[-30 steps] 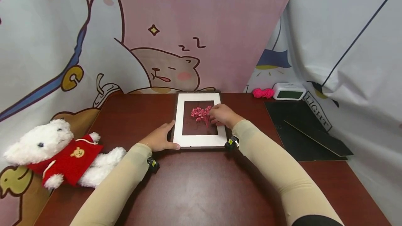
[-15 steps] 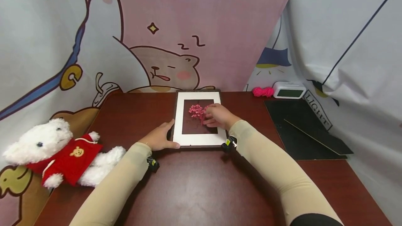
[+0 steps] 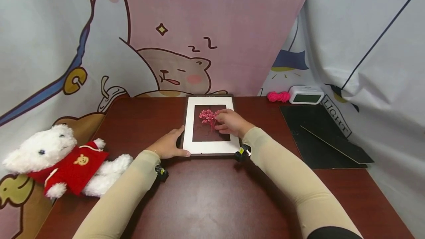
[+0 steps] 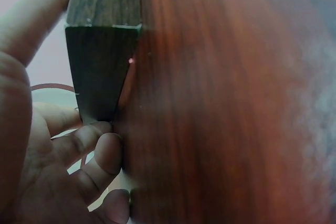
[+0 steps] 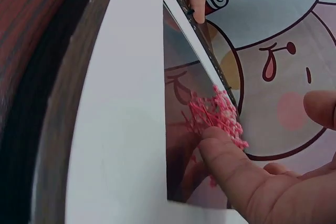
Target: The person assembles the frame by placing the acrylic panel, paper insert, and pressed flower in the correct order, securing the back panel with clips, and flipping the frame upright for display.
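A dark wooden picture frame point(image 3: 212, 155) with a white mat point(image 3: 207, 147) lies flat on the table. Over its dark central window is a small sprig of pink flowers point(image 3: 207, 115). My left hand point(image 3: 168, 145) holds the frame's near left corner, thumb at the front and the other fingers along the left side; the left wrist view shows curled fingertips point(image 4: 107, 150) against the dark edge. From the right, my right hand point(image 3: 231, 123) reaches over the mat. One finger point(image 5: 226, 156) touches the flowers, with the thumb point(image 5: 321, 109) apart from them in the right wrist view.
A white plush toy in a red top point(image 3: 78, 163) lies at the left. Black boards point(image 3: 315, 135) overlap at the right. Behind them are a pink yarn bundle point(image 3: 278, 96) and a white digital clock point(image 3: 306, 95). Printed cloth point(image 3: 245, 47) hangs behind the table.
My right hand has shifted slightly left over the frame, and the pink flowers have moved left with it toward the window's middle. My left hand stays at the corner.
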`<state>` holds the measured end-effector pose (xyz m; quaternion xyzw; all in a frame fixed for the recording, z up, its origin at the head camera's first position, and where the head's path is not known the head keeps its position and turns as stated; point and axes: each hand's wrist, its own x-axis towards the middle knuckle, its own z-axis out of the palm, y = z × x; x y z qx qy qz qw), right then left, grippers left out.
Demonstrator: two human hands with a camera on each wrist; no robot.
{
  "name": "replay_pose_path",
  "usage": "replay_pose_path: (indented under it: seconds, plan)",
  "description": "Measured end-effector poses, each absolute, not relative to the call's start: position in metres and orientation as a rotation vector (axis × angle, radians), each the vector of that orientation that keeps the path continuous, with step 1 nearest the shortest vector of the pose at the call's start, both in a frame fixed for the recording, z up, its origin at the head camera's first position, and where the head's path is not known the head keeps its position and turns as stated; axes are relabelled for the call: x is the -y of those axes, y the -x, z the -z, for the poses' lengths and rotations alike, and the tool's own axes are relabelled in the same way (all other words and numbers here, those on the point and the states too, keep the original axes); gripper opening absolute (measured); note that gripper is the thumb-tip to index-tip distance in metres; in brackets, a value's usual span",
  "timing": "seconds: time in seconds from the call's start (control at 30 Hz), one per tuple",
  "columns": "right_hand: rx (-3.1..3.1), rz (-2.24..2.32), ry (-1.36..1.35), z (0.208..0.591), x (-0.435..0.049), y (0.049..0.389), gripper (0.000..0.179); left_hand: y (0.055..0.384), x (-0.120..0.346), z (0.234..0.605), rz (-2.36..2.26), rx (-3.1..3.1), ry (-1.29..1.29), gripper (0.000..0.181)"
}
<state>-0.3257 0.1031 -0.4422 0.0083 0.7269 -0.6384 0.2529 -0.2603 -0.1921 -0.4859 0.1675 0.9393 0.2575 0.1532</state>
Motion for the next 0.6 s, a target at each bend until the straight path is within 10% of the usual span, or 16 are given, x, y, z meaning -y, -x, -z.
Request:
replay_pose_path:
  seconds: [0.6]
  plan:
    - [-2.821, 1.320, 0.205, 0.447, -0.230, 0.326, 0.064, 0.262, 0.193, 0.487, -0.733, -2.689, -0.479, 0.131]
